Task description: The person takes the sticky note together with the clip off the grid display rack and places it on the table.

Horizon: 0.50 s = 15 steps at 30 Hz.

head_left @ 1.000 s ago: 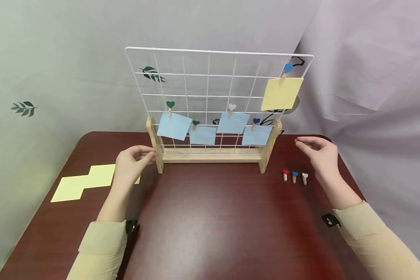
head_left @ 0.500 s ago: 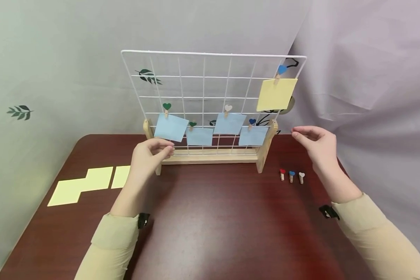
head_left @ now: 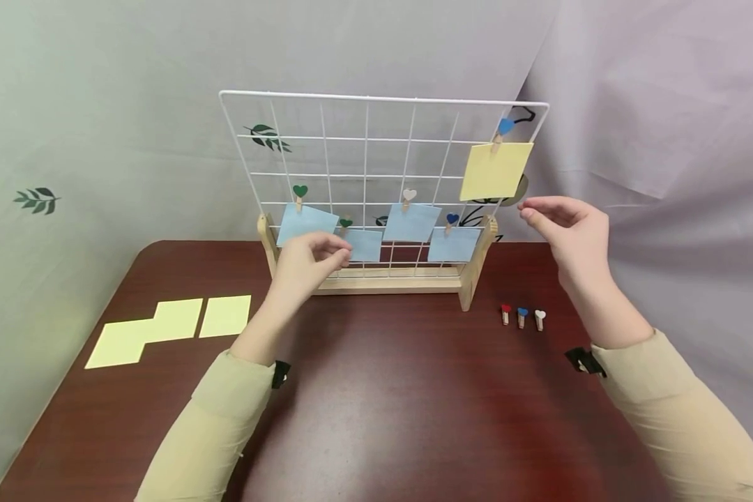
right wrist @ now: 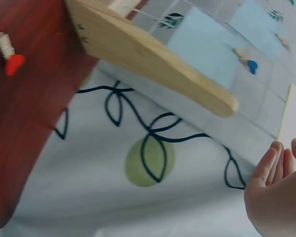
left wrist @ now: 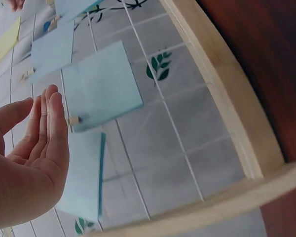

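My left hand (head_left: 306, 263) is in front of the white wire grid rack (head_left: 367, 174), before the blue notes at its lower left. In the left wrist view its thumb stands apart from the extended fingers (left wrist: 58, 123), with nothing between them. My right hand (head_left: 577, 233) is raised right of the rack, near the yellow note (head_left: 496, 171) held by a blue heart clothespin (head_left: 505, 127). The right wrist view shows a gap between thumb and fingers (right wrist: 266, 165) and nothing held. Among the notes clipped low on the grid are a right blue note (head_left: 454, 245) and a middle blue note (head_left: 412, 222).
Several yellow notes (head_left: 224, 316) lie on the dark red table (head_left: 376, 390) at left. To the right lie a red heart clothespin (head_left: 505, 314), a blue one and a white heart clothespin (head_left: 540, 319). Wooden supports (head_left: 477, 268) hold the rack; a patterned cloth hangs behind.
My left hand has moved right and up from beside the rack's left support to in front of the blue notes, uncovering a yellow note. The right hand has risen slightly.
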### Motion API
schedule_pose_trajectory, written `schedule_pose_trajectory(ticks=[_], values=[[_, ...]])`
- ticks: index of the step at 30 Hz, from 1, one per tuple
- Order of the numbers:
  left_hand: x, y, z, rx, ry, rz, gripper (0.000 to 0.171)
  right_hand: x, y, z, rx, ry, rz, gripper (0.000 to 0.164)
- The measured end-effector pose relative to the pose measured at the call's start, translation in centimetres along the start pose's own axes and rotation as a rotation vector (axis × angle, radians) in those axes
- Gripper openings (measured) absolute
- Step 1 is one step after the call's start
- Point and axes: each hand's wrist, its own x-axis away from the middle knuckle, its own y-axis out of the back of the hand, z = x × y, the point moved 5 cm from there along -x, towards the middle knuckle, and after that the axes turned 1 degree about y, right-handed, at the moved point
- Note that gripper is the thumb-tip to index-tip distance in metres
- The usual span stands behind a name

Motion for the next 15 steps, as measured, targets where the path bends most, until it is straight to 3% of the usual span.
schedule_pose_trajectory(ticks=[15], values=[[-3.2, -2.3, -4.4, -0.009, -0.099, 0.050, 0.013, -0.5, -2.2, 2.6, -0.071, 0.063, 0.010, 0.012]])
